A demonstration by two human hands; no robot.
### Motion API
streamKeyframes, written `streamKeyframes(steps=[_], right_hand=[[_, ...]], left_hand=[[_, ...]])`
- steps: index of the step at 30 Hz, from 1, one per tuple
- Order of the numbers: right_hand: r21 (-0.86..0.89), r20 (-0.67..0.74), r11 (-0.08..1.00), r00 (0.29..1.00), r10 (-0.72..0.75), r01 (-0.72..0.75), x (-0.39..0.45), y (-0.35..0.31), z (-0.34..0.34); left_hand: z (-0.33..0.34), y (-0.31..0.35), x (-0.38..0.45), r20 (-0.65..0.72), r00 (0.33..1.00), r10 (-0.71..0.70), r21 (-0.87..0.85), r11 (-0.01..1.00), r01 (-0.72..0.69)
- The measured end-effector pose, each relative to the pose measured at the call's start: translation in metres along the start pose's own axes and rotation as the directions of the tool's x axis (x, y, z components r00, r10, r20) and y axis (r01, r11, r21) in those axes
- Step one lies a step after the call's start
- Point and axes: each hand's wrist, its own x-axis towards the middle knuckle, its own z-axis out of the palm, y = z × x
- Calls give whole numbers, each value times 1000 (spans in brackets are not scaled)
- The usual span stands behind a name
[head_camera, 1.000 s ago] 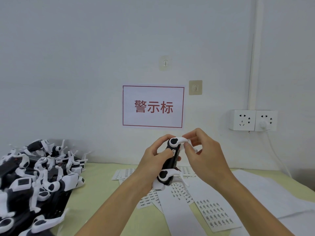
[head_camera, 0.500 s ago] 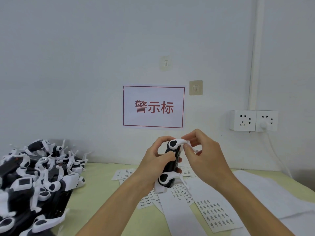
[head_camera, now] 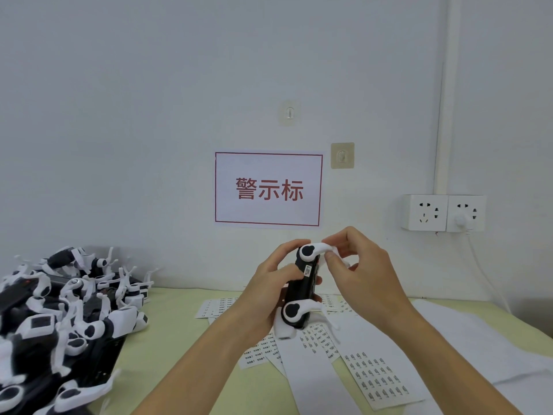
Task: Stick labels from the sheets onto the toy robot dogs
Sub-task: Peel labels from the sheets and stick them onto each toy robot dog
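Observation:
A black-and-white toy robot dog (head_camera: 302,290) is held upright above the table, belly side towards me. My left hand (head_camera: 269,292) grips its body from the left. My right hand (head_camera: 356,271) pinches its upper white leg, with the thumb tip next to a small white label (head_camera: 308,270) on the black body. Label sheets (head_camera: 377,381) lie on the table beneath, some fanned out under the toy. A pile of more toy robot dogs (head_camera: 59,319) fills the left side.
Blank white paper sheets (head_camera: 466,339) cover the right of the yellow-green table (head_camera: 167,339). A red-framed sign (head_camera: 268,189) hangs on the wall behind, with a double socket (head_camera: 443,213) and a plugged-in cable at the right.
My right thumb has slid slightly off the toy's body, and the small label now shows on it. Both hands and the toy stay in nearly the same place.

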Motion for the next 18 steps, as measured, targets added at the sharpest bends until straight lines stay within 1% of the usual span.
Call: streamKeyframes(steps=[3, 5, 8, 10, 11, 13, 15, 17, 18], right_hand=[[10, -9, 1000, 1000, 27, -27, 2, 1, -3], [3, 6, 999, 999, 43, -43, 3, 2, -6], [-19, 67, 997, 995, 71, -70, 3, 3, -12], [-3, 136, 995, 986, 98, -99, 3, 3, -16], [15, 192, 992, 974, 120, -125, 3, 4, -19], [69, 336, 977, 927, 167, -201, 3, 5, -24], [99, 449, 962, 874, 184, -253, 4, 7, -29], [100, 481, 962, 858, 178, -255, 6, 11, -33], [128, 488, 955, 855, 174, -267, 7, 14, -35]], left_hand=[[-1, 0, 0, 41, 999, 18, 37, 999, -19], [-1, 0, 0, 20, 999, 35, 92, 995, -37], [-1, 1, 0, -1, 999, 48, 203, 978, -47], [-2, 2, -2, 39, 998, 49, 288, 956, -59], [-2, 2, -3, 72, 996, 46, 331, 941, -68], [-1, 3, -6, 120, 992, 36, 399, 913, -81], [1, 3, -6, 120, 992, 31, 453, 888, -83], [2, 3, -5, 110, 994, 25, 497, 864, -77], [2, 3, -5, 102, 995, 20, 509, 858, -69]])
